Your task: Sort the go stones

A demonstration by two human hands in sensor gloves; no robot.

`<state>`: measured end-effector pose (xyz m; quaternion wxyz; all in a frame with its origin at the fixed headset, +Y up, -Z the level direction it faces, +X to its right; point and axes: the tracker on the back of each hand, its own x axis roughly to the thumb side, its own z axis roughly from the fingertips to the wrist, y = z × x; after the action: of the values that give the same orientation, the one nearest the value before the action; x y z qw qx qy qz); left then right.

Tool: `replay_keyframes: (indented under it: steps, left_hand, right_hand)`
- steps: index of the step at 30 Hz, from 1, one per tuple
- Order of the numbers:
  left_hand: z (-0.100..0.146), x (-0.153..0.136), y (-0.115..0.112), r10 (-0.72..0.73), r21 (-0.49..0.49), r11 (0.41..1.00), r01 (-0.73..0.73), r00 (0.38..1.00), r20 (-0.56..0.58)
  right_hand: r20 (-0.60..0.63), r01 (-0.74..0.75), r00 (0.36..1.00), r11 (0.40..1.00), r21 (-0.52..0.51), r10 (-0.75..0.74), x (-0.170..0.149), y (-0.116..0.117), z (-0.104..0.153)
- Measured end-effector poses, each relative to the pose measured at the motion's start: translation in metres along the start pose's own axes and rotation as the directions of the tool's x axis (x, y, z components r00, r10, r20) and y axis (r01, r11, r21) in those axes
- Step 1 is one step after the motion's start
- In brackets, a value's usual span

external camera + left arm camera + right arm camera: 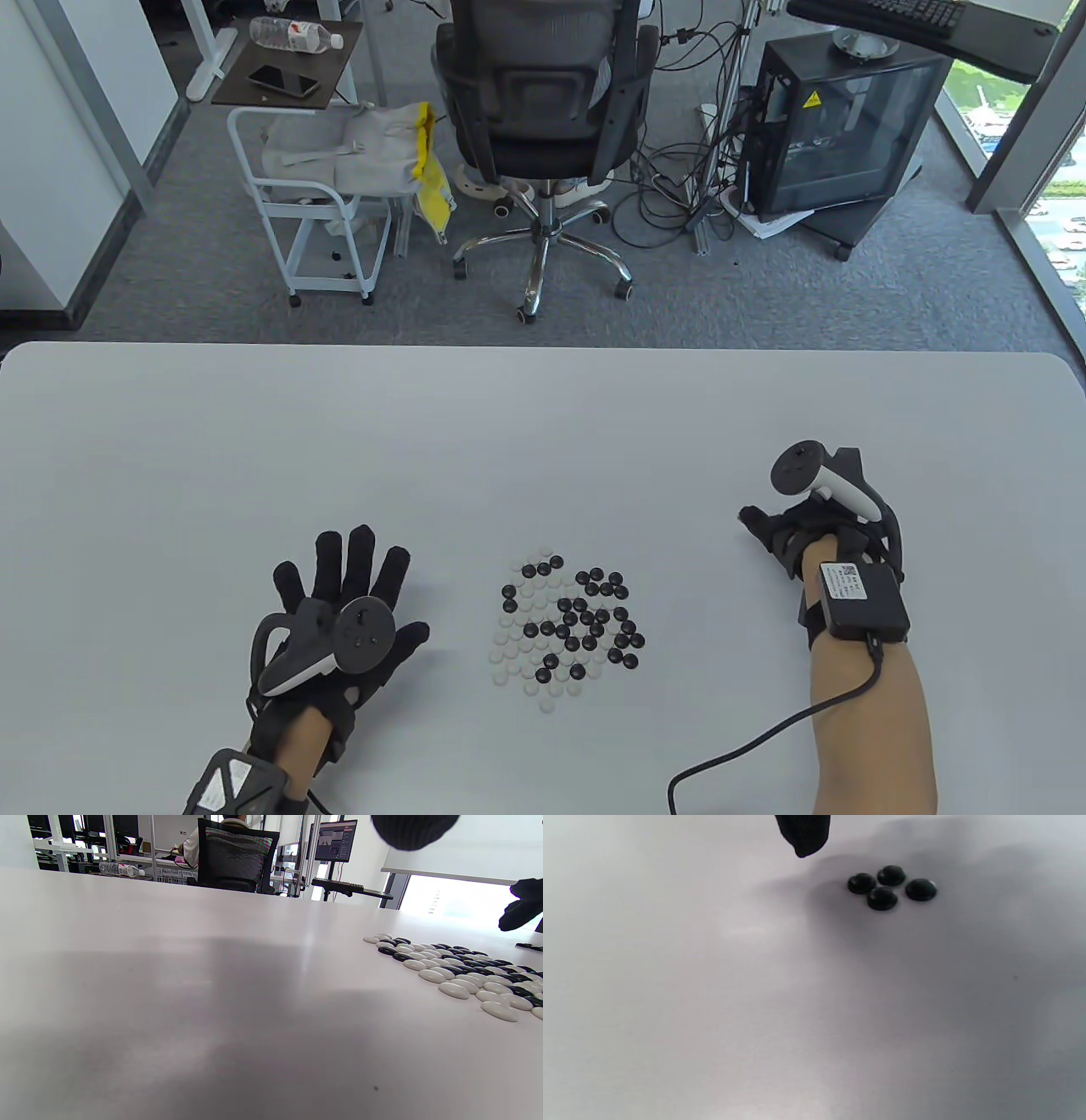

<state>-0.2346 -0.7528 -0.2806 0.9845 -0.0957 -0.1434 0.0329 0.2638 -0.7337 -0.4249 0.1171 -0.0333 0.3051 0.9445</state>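
Note:
A mixed pile of black and white Go stones (pixel 564 624) lies on the white table (pixel 543 441), near the front middle. It also shows in the left wrist view (pixel 458 971). My left hand (pixel 352 590) rests flat on the table left of the pile, fingers spread, holding nothing. My right hand (pixel 789 526) is right of the pile, palm down, its fingers hidden under the tracker. In the right wrist view one fingertip (pixel 802 836) hangs above the table beside a small group of several black stones (pixel 882 897) that lie apart from the pile.
Beyond the table's far edge stand an office chair (pixel 543 110), a white cart (pixel 310 212) and a black computer case (pixel 836 127). A cable (pixel 764 747) runs from my right forearm across the front of the table.

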Motion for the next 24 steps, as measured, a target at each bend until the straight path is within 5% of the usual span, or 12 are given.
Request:
replay_keyframes:
  steps: [11, 24]
  left_hand:
    - [0.000, 0.000, 0.000, -0.008, -0.001, 1.000, 0.008, 1.000, -0.001]
    - [0.001, 0.000, -0.001, -0.003, 0.005, 1.000, 0.003, 1.000, -0.001]
  right_hand:
    - [0.415, -0.140, 0.907, 0.982, 0.128, 0.075, 0.098, 0.027, 0.017]
    - [0.469, -0.203, 0.878, 0.962, 0.183, 0.096, 0.126, 0.066, 0.001]
